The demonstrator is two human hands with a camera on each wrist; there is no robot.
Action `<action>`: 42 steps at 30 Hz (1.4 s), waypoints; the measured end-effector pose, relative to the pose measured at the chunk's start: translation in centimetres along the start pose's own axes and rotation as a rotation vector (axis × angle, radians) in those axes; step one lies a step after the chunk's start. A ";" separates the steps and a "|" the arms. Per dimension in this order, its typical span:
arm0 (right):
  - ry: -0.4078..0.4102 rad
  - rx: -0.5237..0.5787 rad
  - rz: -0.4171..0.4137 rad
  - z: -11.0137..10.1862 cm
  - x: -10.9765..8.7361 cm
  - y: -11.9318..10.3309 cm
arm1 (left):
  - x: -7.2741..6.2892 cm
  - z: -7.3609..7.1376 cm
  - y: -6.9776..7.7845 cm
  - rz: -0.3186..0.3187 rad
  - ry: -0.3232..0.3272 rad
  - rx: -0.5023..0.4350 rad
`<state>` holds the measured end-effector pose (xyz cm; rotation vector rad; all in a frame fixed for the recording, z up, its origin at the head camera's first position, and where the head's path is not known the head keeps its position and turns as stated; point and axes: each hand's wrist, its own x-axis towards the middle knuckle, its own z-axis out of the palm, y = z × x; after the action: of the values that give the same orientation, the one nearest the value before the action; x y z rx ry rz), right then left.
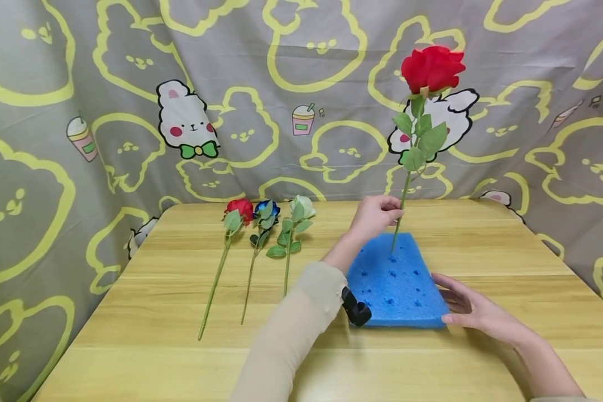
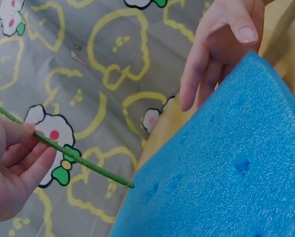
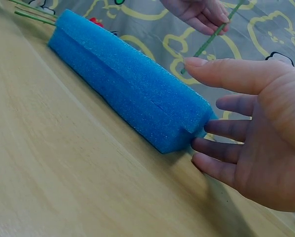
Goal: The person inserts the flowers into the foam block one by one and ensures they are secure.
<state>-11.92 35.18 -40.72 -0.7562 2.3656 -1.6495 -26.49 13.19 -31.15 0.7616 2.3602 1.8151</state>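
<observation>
My left hand (image 1: 379, 216) pinches the green stem (image 2: 88, 164) of a red artificial rose (image 1: 434, 70) between thumb and fingers. The rose stands nearly upright, bloom at the top. Its stem's lower end looks free in both wrist views, close above a blue foam block (image 1: 404, 310) dotted with small star-shaped holes. Beside the block's right edge is my right hand (image 1: 487, 318), fingers extended and thumb near the front corner. In the right wrist view the right fingers (image 3: 226, 129) reach the block's end; whether they all touch it I cannot tell.
Left of the block, a second red rose (image 1: 239, 210), a dark blue rose (image 1: 267, 210) and a white rose (image 1: 303, 206) lie on the wooden table (image 1: 146, 312). A patterned grey curtain (image 1: 251, 56) hangs behind. A black strap (image 1: 355, 308) hangs from the left wrist.
</observation>
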 end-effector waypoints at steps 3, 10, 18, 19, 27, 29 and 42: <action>0.004 0.006 0.002 0.1 -0.1 0.0 | 0.3 0.3 -0.3 0.002 0.005 -0.004; -0.010 0.026 -0.010 0.2 -0.1 -0.1 | 1.0 0.8 -0.8 -0.018 0.023 -0.016; 0.017 -0.011 0.032 0.4 0.1 -0.2 | 1.4 1.2 -0.8 -0.013 0.022 -0.018; 0.018 -0.016 0.030 0.5 0.1 -0.3 | 1.4 1.3 -0.8 -0.013 0.023 -0.020; 0.023 -0.028 0.052 0.5 0.3 -0.1 | 1.8 1.8 -1.2 -0.011 0.048 -0.013; 0.026 -0.029 0.065 0.5 0.3 -0.1 | 1.8 2.0 -1.3 -0.009 0.054 -0.003; 0.024 -0.026 0.085 0.5 0.1 0.0 | 1.7 2.6 -1.8 0.000 0.048 0.037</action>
<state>-11.85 34.71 -40.86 -0.6347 2.4040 -1.6063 -27.71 15.85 -33.18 0.7296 2.4299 1.8144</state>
